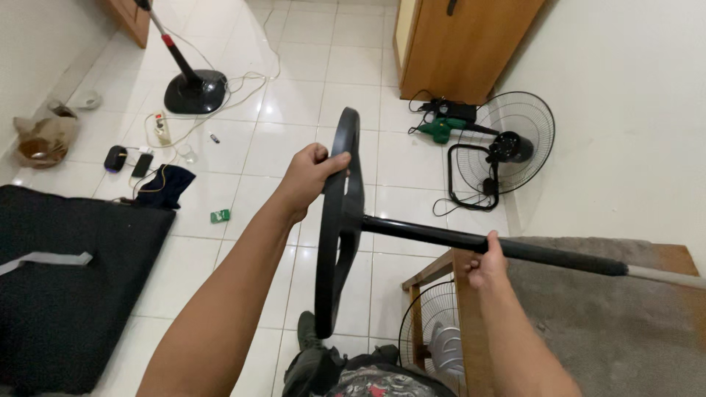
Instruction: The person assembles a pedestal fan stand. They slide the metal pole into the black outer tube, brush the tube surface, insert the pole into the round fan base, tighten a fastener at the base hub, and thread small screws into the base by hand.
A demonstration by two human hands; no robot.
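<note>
Left hand (309,176) grips fan base (340,220) | right hand (487,266) grips pole (441,235)

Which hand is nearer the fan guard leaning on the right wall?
Right. The right hand grips the black pole below the fan guard; the left hand holds the round base, farther left.

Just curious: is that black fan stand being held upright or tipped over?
Tipped on its side: the fan stand's pole runs level over the wooden table, the round base stands on edge, gripped by the left hand.
</note>
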